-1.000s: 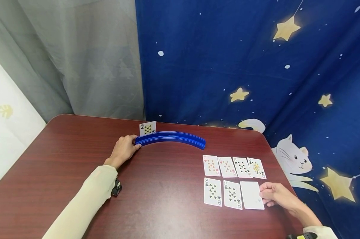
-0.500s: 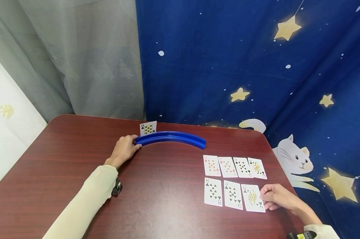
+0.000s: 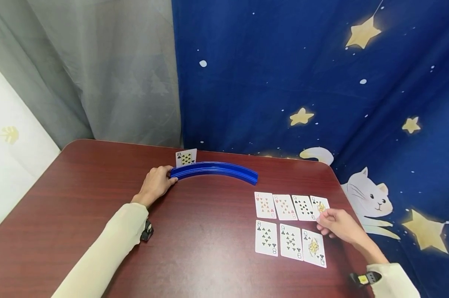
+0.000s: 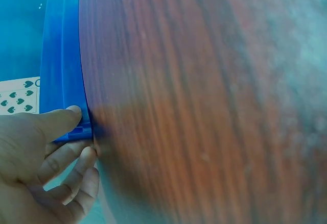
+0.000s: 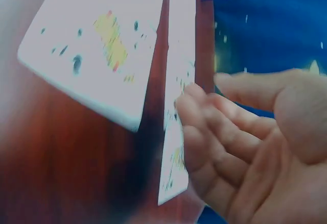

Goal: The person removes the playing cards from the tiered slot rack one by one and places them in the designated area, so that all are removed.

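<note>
A curved blue card holder point(image 3: 213, 169) stands near the far edge of the table, an eight of spades point(image 3: 186, 158) upright in its left part. My left hand point(image 3: 156, 183) pinches the holder's left end, thumb point(image 4: 66, 119) in front. At the right, my right hand point(image 3: 337, 225) reaches over the lower part of a queen of spades point(image 3: 316, 203), its fingers loosely bent with no card between them. Below that hand lies a queen of clubs point(image 3: 314, 247), face up; the right wrist view shows this queen of clubs point(image 5: 110, 40) close by.
Left of the queens, a nine of hearts point(image 3: 265, 205), an eight of hearts point(image 3: 284, 207) and a nine of spades point(image 3: 303, 207) lie in the back row. In front are an eight of clubs point(image 3: 266, 238) and a nine of clubs point(image 3: 291, 242). Curtains point(image 3: 239, 82) hang behind the table.
The queen of clubs, tilted in my right hand, came down face up beside the nine of clubs. My right hand let it go and moved away toward the queen of spades. Left hand unchanged.
</note>
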The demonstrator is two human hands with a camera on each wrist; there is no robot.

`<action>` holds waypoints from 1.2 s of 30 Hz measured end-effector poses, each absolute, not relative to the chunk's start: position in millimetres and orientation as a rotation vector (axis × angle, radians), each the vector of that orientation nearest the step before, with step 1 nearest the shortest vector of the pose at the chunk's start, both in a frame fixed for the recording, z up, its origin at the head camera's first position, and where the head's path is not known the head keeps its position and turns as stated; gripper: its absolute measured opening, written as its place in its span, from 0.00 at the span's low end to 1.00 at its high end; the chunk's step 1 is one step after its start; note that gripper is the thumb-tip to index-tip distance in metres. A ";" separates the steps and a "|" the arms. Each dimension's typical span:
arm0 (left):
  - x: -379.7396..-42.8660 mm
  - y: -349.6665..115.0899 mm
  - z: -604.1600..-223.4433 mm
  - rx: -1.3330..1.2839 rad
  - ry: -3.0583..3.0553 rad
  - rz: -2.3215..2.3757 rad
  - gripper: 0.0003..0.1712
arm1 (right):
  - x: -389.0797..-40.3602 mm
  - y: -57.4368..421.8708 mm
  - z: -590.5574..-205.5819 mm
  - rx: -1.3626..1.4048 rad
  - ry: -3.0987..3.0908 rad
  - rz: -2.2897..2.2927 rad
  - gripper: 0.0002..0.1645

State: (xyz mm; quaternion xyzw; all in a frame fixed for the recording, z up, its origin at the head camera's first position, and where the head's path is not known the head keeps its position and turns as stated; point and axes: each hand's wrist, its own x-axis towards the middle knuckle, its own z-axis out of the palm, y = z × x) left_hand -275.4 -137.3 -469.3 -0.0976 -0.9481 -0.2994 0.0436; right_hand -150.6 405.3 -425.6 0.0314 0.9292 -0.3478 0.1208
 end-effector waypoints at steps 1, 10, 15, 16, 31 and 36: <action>-275.5 -137.2 -469.0 -0.299 -2.899 -0.917 0.22 | -155.9 398.5 -425.5 0.078 2.762 -1.018 0.10; -275.5 -136.6 -467.1 -0.294 -2.899 -0.906 0.22 | -203.5 327.2 -423.9 -0.096 2.979 -1.115 0.06; -276.9 -137.7 -467.8 -0.294 -2.897 -0.907 0.21 | -227.1 286.6 -429.0 -0.199 2.881 -1.301 0.09; -277.1 -137.8 -468.1 -0.295 -2.896 -0.907 0.21 | -232.5 278.4 -431.2 -0.222 2.855 -1.346 0.10; -274.9 -137.8 -469.1 -0.271 -2.895 -0.919 0.22 | -287.2 157.9 -442.4 -0.340 2.472 -1.835 0.21; -275.1 -137.2 -468.9 -0.264 -2.900 -0.913 0.22 | -293.3 128.4 -438.6 -0.380 2.410 -1.871 0.21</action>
